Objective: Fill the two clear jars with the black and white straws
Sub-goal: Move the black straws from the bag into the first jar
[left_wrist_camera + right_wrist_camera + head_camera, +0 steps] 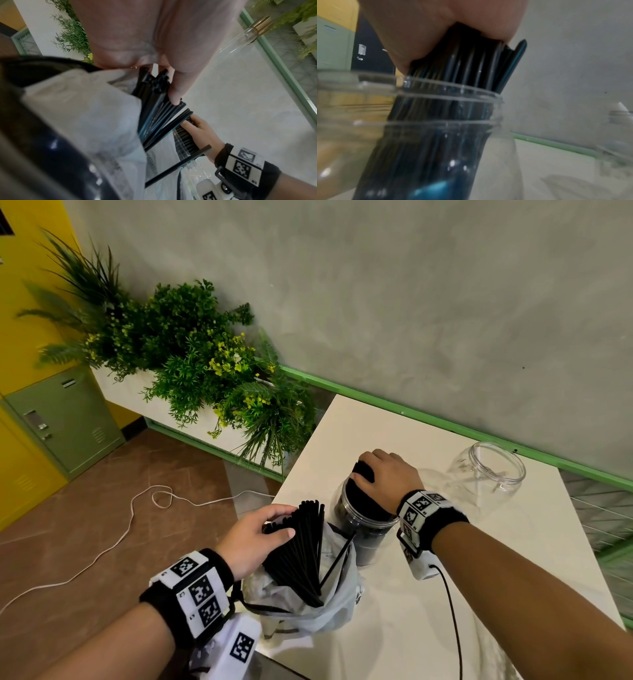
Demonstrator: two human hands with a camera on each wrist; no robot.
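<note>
A clear jar (366, 523) stands upright on the white table (479, 559), packed with black straws (363, 474). My right hand (383, 474) grips the tops of that bundle above the jar's mouth; in the right wrist view the straws (462, 75) run down through the threaded neck (447, 93). My left hand (263, 530) holds a fan of black straws (303, 546) that stick up out of a translucent plastic bag (308, 611); the thumb (176, 86) presses on them. A second clear jar (486, 470), with nothing inside, stands at the back right. No white straws are visible.
The table's left edge lies beside the bag, with brown floor and a white cable (137, 518) below. Green plants (191, 347) in a white planter stand at the back left. A grey wall with a green rail (445, 422) runs behind the table.
</note>
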